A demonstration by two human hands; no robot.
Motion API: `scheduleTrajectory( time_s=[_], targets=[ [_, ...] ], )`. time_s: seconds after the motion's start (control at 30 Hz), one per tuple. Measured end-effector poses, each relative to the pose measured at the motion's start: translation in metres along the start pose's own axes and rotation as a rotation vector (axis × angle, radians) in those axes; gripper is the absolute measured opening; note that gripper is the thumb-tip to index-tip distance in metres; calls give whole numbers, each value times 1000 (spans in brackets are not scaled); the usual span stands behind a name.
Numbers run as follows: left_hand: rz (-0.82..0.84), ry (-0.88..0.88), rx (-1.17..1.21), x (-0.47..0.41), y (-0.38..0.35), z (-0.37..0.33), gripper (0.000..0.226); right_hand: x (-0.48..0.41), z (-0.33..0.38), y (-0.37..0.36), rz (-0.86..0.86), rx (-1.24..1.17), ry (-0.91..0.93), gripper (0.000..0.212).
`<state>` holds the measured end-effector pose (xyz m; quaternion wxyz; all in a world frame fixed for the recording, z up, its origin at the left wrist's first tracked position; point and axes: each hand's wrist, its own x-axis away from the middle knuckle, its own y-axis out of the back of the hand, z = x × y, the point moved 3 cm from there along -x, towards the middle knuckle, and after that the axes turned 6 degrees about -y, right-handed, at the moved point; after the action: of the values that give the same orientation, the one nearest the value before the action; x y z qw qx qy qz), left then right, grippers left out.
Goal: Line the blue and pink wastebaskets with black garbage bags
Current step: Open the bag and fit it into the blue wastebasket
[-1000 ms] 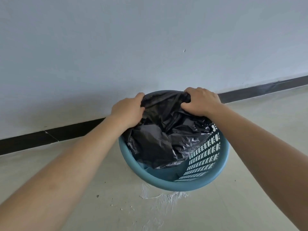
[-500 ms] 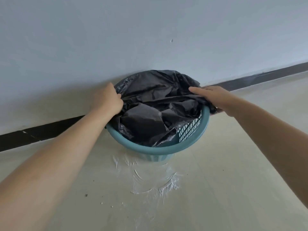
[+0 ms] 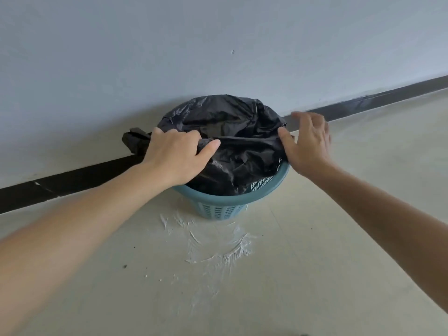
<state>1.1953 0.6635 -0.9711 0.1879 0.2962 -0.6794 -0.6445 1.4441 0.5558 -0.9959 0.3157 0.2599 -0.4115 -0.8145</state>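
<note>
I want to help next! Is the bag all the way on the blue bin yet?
Not quite. Done: the black garbage bag is inside the blue wastebasket and folded over its far rim. In hand: the left hand grips the bag at the left rim, while the right hand, fingers spread, rests at the right rim. Left: the near rim is bare, and no pink wastebasket is in view.

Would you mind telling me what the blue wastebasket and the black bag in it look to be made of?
Blue wastebasket: apparently moulded plastic, matte, judging by its smooth rolled rim and regular perforated wall. Black garbage bag: thin plastic film, slightly glossy; it crumples into sharp creases and shows soft highlights where the left hand bunches it.
</note>
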Motion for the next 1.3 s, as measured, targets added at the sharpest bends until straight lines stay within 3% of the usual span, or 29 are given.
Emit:
scheduleTrajectory(
  time_s=[0.07,0.13,0.2,0.37,0.5,0.67,0.87,0.97,1.07,1.2,1.3],
  targets=[
    [-222,-114,6,18,8,-7,47,27,24,4,-48,-10,253,55],
    [-339,-208,87,36,12,-11,36,47,38,-5,61,72,379,63],
    [-374,-310,164,53,11,-17,37,59,39,-11,113,131,416,60],
    [-440,-629,1,95,-13,-27,13,86,17,-1,-101,-106,435,43],
    [-425,-776,-174,111,-33,-17,29,103,-2,-2,-119,-152,675,24],
    [-252,-758,-232,116,-50,-7,56,104,-14,8,-245,-100,870,12],
    [-214,-609,-151,109,-54,-14,33,112,-37,-7,-337,171,889,9],
    [-344,-658,-162,105,-43,-25,22,113,-49,-18,-259,254,857,15],
    [-455,-700,-118,96,-31,-39,27,113,-45,-21,-99,93,714,15],
    [-259,-590,-144,73,-35,-44,54,108,-41,-16,-53,-300,137,6],
    [-117,-555,-188,63,-44,-42,46,90,-33,-12,-145,-566,-220,14]
  ],
)
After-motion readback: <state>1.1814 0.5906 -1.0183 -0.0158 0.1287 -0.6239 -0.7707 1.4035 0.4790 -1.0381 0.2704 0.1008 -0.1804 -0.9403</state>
